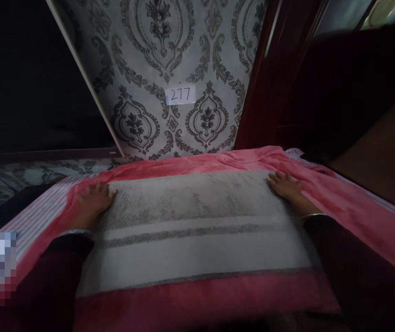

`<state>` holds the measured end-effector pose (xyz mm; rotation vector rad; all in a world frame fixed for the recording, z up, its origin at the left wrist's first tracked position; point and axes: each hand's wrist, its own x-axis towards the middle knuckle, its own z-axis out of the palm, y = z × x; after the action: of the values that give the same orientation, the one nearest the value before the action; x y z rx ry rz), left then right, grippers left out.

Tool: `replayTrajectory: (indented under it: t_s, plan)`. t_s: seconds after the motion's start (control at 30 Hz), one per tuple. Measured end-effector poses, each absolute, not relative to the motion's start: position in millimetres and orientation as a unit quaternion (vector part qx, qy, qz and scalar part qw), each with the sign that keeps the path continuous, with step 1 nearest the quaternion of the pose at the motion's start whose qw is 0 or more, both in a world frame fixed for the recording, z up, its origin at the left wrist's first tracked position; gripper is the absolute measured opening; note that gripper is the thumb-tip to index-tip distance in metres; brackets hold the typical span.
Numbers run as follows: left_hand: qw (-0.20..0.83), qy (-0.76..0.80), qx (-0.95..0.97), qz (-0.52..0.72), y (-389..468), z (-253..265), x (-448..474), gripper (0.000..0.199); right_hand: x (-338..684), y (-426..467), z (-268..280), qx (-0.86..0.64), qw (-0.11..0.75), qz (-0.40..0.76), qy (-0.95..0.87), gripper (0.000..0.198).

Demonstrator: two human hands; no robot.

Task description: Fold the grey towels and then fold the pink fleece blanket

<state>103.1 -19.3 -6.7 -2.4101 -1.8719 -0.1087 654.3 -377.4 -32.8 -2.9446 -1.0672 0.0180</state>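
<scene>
A grey towel (pixel 183 198) with pale and dark bands across its near part lies spread flat on a pink plush blanket (pixel 204 295). My left hand (pixel 97 200) rests at the towel's far left corner, fingers spread and slightly blurred. At the far right corner lies my right hand (pixel 285 185), palm down with its fingers apart. Both hands press lightly on the cloth or its edge; neither is closed round it. A bangle shows on each wrist below a dark sleeve.
Striped cloth (pixel 47 203) shows under the blanket at the left. Behind stands a patterned wall (pixel 211 55) with a paper label (pixel 180 94) reading 277. A large dark screen (pixel 34 78) is at the left, and a dark red wooden frame (pixel 263 87) at the right.
</scene>
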Motion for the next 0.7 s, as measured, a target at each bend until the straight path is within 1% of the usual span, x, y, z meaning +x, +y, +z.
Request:
replayTrajectory:
  t_s: [0.07, 0.13, 0.2, 0.23, 0.3, 0.4, 0.53, 0.63, 0.7]
  plan:
    - [0.041, -0.582, -0.811, -0.053, -62, -3, 147, 0.069, 605, -365, -36, -0.925, 0.021, -0.03, -0.378, 0.058]
    - [-0.005, -0.474, -0.88, -0.035, -118, -10, 196, 0.064, 540, -352, -46, -0.867, 0.056, -0.044, -0.494, 0.056]
    - [-0.049, -0.31, -0.949, -0.004, -176, -24, 236, 0.061, 479, -344, -57, -0.801, 0.075, -0.017, -0.594, 0.057]
    - [-0.063, -0.244, -0.968, 0.007, -201, -32, 249, 0.062, 456, -343, -62, -0.774, 0.08, -0.005, -0.629, 0.058]
    - [-0.067, -0.197, -0.978, -0.009, -235, -45, 258, 0.067, 434, -348, -69, -0.753, 0.075, 0.007, -0.654, 0.06]
    - [-0.044, -0.266, -0.963, -0.021, -239, -51, 234, 0.067, 462, -373, -71, -0.799, 0.051, 0.001, -0.6, 0.06]
    - [-0.004, -0.434, -0.9, -0.033, -197, -42, 153, 0.064, 549, -439, -74, -0.887, 0.032, -0.013, -0.46, 0.063]
    - [0.001, -0.529, -0.846, -0.065, -172, -37, 87, 0.065, 593, -491, -80, -0.928, 0.049, -0.004, -0.37, 0.066]
    - [0.004, -0.575, -0.814, -0.078, -167, -36, 51, 0.065, 605, -516, -83, -0.936, 0.07, 0.007, -0.345, 0.066]
